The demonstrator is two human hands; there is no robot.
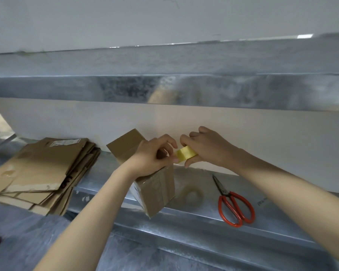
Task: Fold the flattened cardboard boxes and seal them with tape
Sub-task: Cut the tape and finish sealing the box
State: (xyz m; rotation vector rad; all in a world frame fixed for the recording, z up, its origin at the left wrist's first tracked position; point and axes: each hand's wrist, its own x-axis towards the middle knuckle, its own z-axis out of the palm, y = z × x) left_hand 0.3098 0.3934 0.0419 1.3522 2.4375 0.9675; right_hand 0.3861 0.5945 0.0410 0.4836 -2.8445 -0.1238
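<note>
Right hand [207, 147]: fingers curled round a small yellow tape roll [185, 153], gripping it from the right, held in the air just above the box's top end. Left hand [151, 157]: thumb and forefinger pinch the left end of the yellow tape roll, heel of the hand resting on the top of a brown cardboard box [157, 190]. Can't tell if any strip is already pulled off.

The brown cardboard box is folded up and sits tilted, with old clear tape down its near face. Its lowest corner hangs past the front edge of the galvanised metal worktop [204, 218], about mid-length.

Just right of the box, a clear tape roll [192, 194] lies flat on the worktop. Further right, near the front edge, red-handled scissors [234, 206] lie closed, blades pointing at the back wall.

At the left end, a stack of flattened brown cardboard boxes [39, 171] overhangs the front edge, well apart from the hands.
</note>
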